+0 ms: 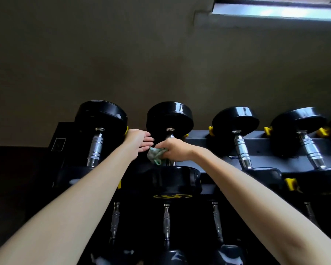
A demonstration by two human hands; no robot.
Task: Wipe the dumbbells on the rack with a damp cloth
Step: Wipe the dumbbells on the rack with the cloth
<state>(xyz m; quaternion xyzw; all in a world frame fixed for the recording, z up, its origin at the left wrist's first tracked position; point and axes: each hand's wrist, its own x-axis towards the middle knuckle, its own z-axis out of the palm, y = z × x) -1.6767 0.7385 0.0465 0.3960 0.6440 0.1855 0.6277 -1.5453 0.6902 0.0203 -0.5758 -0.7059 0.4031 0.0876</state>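
Your outstretched arms met at second dumbbell [170, 115]: right hand [175, 150] clenched cloth [154, 154] on handle [169, 135], left hand [137, 138] fingers released; heads likely next

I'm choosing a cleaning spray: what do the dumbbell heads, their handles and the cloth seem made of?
Dumbbell heads: glossy black, probably rubber or urethane coating; soft highlights.
Handles: chromed steel by the look, bright mirror sheen with knurled bands.
Cloth: soft greenish fabric, crumpled in folds; fibre unclear.

Bare left hand [139, 139], bare right hand [174, 150], forearms [96, 180] unsleeved, slim wrists [194, 153]
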